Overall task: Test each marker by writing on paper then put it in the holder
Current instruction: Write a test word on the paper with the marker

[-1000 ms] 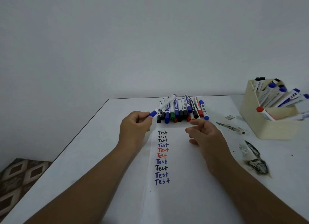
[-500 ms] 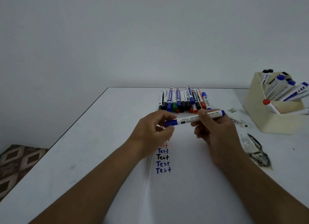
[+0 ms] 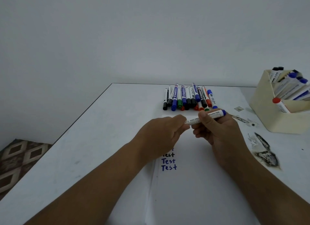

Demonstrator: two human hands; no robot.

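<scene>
- The cream holder [image 3: 275, 122] stood at the right edge of the white table [image 3: 100, 141], well apart from the hands.
- Its compartments held several capped markers leaning to the right: two with black caps [image 3: 278, 68] at the back, some with blue caps [image 3: 292, 75] in the middle, and one with a red cap [image 3: 276, 100] at the front.
- A blue whiteboard marker [image 3: 194, 120] was held level above the paper [image 3: 192, 182], just in front of the row of loose markers [image 3: 188, 98] lying at the far side of the table.
- Its barrel was white with black print, and its right end was blue; the left end was hidden inside the left hand.
- The left hand [image 3: 161, 134] had its fingers curled round the marker's left end.
- The right hand [image 3: 218, 132] pinched the barrel, thumb on top and fingers curled beneath.
- The paper showed the word "Test" written in a column, the lowest two in blue [image 3: 169, 164]; the upper lines were covered by the left hand.
- Dark ink smears [image 3: 265, 154] marked the table to the right of the paper.
</scene>
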